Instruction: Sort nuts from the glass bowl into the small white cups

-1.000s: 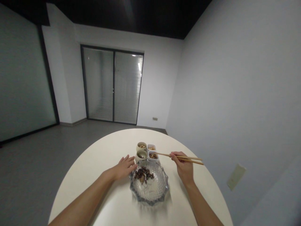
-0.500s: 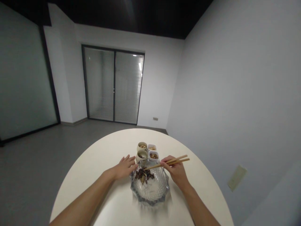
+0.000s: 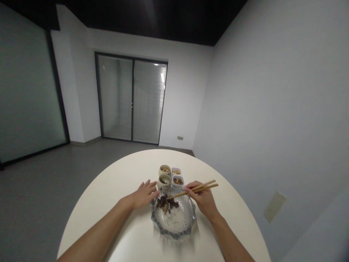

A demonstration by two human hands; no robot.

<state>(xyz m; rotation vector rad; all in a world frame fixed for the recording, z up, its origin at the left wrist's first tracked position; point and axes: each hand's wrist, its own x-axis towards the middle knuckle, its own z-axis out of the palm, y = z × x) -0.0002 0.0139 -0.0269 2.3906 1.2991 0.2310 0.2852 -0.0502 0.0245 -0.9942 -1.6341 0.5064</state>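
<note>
My right hand (image 3: 201,199) is closed round a pair of wooden chopsticks (image 3: 205,186). Their tips reach down to a heap of dark and striped seeds or beans (image 3: 165,203), whose exact kind I cannot tell. That heap lies toward the far left inside a clear glass bowl (image 3: 176,233) with a scalloped rim. My left hand (image 3: 144,194), fingers spread, rests at the bowl's left edge, its thumb at the rim. Just behind the bowl are two round beige cups (image 3: 161,185) and two white square dishes (image 3: 174,183), each with small pieces in it.
The round cream table (image 3: 128,236) carries everything. A white wall (image 3: 261,109) rises close on the right, and a glass door with blinds (image 3: 132,98) stands across the room. Grey floor (image 3: 35,203) shows to the left.
The chopsticks and my right hand have shifted slightly left, with the tips a little lower in the heap. My left hand stays in place.
</note>
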